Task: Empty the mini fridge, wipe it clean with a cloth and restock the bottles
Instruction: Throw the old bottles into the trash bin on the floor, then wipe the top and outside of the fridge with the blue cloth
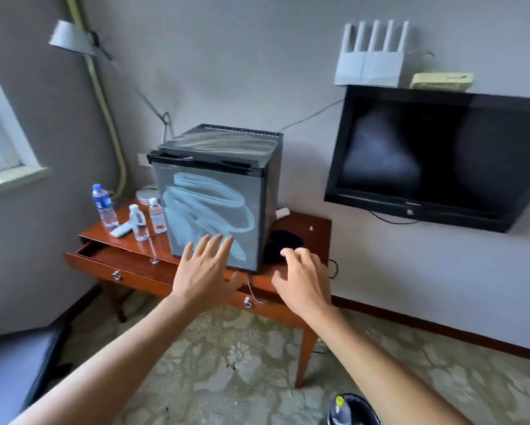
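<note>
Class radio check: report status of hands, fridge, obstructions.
Left hand and right hand open, holding nothing. Mini fridge door closed. Bottles out on table. Nothing blocking door.

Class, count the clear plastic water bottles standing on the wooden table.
3, all left of the black mini fridge: blue-capped bottle farthest left, middle bottle, red-labelled bottle nearest it. Others may be hidden.

Head view, my only one, looking forward and down at the corner of the room.

I see from standing height, tilted down over both outstretched forearms, facing the wall; the fridge (217, 194) on the table (297, 228) sits near centre, about at arm's reach, with the left hand (207, 271) and right hand (303, 280) in front of it. The wide lens takes in the window (0, 142) at left, the TV (438, 157) at right and carpet (242, 357) below.
</note>
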The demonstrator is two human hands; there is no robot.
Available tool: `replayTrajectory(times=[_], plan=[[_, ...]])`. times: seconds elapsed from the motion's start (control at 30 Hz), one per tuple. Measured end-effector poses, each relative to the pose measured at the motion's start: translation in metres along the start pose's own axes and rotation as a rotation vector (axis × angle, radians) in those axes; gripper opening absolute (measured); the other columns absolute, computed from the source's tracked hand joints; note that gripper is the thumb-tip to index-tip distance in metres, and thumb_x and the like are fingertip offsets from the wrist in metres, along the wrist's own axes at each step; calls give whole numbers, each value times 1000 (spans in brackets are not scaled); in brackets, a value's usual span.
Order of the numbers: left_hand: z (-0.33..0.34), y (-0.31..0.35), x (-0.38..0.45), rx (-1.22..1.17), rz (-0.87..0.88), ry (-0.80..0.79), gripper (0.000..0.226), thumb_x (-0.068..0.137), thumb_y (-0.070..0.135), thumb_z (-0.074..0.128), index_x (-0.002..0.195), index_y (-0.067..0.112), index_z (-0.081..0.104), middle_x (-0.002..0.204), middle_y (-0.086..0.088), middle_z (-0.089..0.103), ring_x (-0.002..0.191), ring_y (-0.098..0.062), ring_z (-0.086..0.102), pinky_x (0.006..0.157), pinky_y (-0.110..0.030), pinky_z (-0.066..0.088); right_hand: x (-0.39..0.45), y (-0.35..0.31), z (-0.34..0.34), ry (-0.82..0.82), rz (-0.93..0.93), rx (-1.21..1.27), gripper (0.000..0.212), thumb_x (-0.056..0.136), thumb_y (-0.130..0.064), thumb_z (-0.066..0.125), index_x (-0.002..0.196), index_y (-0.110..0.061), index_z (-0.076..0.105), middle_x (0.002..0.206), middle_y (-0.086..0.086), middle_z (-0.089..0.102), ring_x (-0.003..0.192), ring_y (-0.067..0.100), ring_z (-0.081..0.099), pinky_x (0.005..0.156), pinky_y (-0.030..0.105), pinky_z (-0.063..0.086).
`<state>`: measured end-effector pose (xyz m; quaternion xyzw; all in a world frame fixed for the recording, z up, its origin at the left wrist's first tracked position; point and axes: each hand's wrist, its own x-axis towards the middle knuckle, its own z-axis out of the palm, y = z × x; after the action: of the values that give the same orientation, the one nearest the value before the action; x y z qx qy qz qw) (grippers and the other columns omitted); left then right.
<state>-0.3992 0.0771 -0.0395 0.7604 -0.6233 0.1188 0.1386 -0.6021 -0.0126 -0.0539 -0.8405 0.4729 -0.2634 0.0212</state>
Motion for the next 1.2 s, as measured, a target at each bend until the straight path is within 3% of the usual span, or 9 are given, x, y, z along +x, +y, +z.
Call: replayTrajectory(times=[0.27,0.5,0.63,0.73,0.9,1.03,1.2], plan=[[29,-92,13,-43,21,-18,85,88,67,39,159,21,31,163,-2,37,154,-25,27,127,-52,17,44,-54,80,-76,1,-67,51,84,-46,62,129,-22,62,117,1,62,113,27,57,94,41,48],[73,-169,60,-110,133,-130,90,90,72,32,164,22,22,170,-4,25,159,-26,13,129,-53,8,66,-40,133,-90,242,-156,48,74,-44,69,117,-22,69,111,2,66,108,29,61,90,43,51],[88,-189,102,-148,194,-116,92,88,70,30,165,21,19,171,-5,21,160,-26,9,129,-54,8,70,-17,158,-145,375,-191,49,74,-44,69,119,-21,68,112,3,64,109,29,59,93,44,50],[100,-184,134,-181,234,-110,89,91,69,29,165,22,16,172,-5,19,160,-25,5,129,-53,7,74,1,171,-196,438,-216,52,78,-42,68,126,-22,65,119,3,62,116,29,56,99,44,47],[132,-154,175,-187,339,-133,84,91,64,39,162,19,30,166,-8,35,158,-27,19,127,-55,16,116,30,197,-304,519,-163,58,89,-45,61,142,-26,49,140,3,53,128,26,49,103,38,45],[174,-121,198,-163,425,-183,84,86,60,50,157,15,41,161,-11,42,156,-32,26,124,-59,24,167,63,232,-451,543,-96,60,91,-46,57,148,-35,41,159,3,31,143,26,34,112,41,39],[224,-83,218,-137,503,-217,88,81,56,54,158,17,39,164,-12,37,156,-30,25,123,-55,20,226,106,281,-663,482,-67,67,88,-45,55,153,-40,36,169,2,8,150,33,21,117,49,32]])
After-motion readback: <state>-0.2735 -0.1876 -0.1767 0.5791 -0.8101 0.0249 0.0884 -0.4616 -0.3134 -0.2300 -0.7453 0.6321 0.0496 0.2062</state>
